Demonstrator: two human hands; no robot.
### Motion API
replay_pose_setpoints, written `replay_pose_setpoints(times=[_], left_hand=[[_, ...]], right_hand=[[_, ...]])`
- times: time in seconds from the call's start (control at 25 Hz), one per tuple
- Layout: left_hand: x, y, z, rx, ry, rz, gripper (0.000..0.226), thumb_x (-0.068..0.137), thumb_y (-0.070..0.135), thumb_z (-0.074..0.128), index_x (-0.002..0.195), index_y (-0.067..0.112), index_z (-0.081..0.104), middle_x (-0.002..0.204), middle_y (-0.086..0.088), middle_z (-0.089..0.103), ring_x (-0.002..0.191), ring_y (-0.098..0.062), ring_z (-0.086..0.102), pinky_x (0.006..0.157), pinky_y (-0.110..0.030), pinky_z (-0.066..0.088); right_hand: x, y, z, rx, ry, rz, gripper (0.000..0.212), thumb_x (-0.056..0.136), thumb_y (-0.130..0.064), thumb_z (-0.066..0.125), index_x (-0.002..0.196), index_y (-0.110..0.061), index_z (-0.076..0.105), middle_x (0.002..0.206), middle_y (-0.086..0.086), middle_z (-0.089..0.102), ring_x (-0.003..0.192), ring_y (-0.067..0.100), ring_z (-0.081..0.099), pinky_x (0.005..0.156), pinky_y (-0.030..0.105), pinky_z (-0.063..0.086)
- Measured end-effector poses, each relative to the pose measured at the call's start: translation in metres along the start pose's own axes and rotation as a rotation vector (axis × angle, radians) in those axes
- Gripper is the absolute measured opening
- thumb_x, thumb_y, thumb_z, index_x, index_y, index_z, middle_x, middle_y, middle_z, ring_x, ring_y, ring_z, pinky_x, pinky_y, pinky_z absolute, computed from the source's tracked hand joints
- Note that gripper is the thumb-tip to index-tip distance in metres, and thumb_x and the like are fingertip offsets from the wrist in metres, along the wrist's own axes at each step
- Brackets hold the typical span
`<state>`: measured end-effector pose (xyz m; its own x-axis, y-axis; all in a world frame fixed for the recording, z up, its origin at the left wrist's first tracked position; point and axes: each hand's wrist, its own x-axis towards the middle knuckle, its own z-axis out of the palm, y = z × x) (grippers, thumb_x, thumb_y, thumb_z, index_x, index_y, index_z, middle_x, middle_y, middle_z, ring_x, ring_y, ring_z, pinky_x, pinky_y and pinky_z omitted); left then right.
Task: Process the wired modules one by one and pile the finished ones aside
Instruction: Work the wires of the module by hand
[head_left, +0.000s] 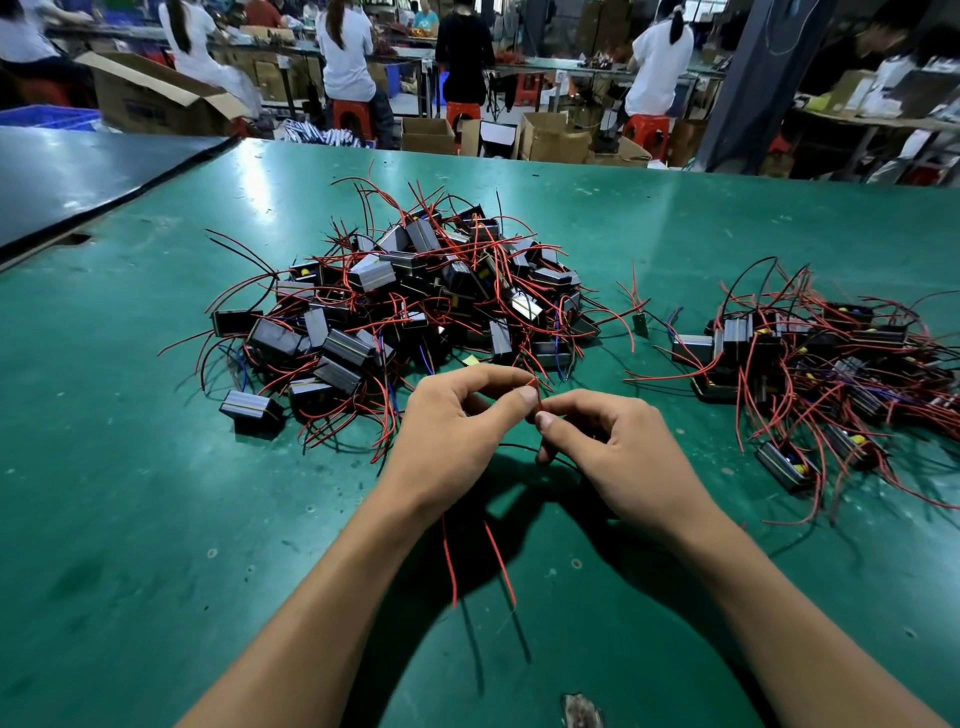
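The left hand (457, 426) and right hand (613, 447) each pinch thumb and forefinger on the red wire ends (536, 396) raised between them, probably for twisting, their module hidden beneath, the big pile (405, 291) just beyond and the small pile (810, 364), likely finished, rightward.

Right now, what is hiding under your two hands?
Two thin red wires and a thin black wire poke out beneath the left hand and right hand, over the green table top. Whatever they lead to is covered.
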<state>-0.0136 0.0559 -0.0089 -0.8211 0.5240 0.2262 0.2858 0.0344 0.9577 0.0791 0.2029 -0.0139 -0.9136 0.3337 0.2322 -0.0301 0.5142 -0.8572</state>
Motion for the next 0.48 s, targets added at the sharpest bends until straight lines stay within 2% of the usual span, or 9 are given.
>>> replay_pose_setpoints(times=[0.12, 0.24, 0.36, 0.48], left_hand=[[-0.0001, 0.0014, 0.0019, -0.001, 0.023, 0.026, 0.004, 0.083, 0.024, 0.078, 0.087, 0.022, 0.077, 0.069, -0.018, 0.066, 0.059, -0.015, 0.044, 0.058, -0.027, 0.037], [-0.0001, 0.0014, 0.0023, -0.001, 0.041, 0.045, 0.001, 0.083, 0.019, 0.077, 0.083, 0.019, 0.077, 0.063, -0.004, 0.064, 0.055, -0.011, 0.040, 0.053, -0.025, 0.034], [-0.0012, 0.0011, 0.0013, 0.065, 0.048, 0.081, 0.002, 0.084, 0.019, 0.076, 0.083, 0.019, 0.077, 0.063, -0.005, 0.065, 0.054, -0.010, 0.041, 0.052, -0.026, 0.035], [-0.0035, 0.0019, 0.0014, 0.162, 0.055, 0.134, 0.002, 0.084, 0.022, 0.076, 0.085, 0.021, 0.078, 0.065, 0.001, 0.069, 0.051, -0.013, 0.046, 0.050, -0.029, 0.041]], right_hand=[[-0.0003, -0.0004, 0.0010, -0.029, -0.005, -0.019, 0.011, 0.095, -0.023, 0.067, 0.090, -0.026, 0.077, 0.065, -0.005, 0.072, 0.046, -0.001, 0.042, 0.048, 0.012, 0.030], [-0.0013, -0.0009, 0.0007, -0.025, -0.015, -0.009, 0.010, 0.093, -0.023, 0.069, 0.092, -0.027, 0.078, 0.069, -0.007, 0.074, 0.049, -0.001, 0.050, 0.051, 0.015, 0.037], [-0.0021, -0.0027, -0.0015, -0.018, 0.047, -0.048, 0.013, 0.090, -0.022, 0.073, 0.100, -0.029, 0.076, 0.077, -0.014, 0.072, 0.056, 0.008, 0.058, 0.056, 0.020, 0.046], [-0.0005, -0.0073, -0.0012, 0.064, 0.158, -0.126, 0.020, 0.087, -0.022, 0.076, 0.106, -0.030, 0.073, 0.085, -0.010, 0.072, 0.058, 0.022, 0.060, 0.055, 0.027, 0.050]])
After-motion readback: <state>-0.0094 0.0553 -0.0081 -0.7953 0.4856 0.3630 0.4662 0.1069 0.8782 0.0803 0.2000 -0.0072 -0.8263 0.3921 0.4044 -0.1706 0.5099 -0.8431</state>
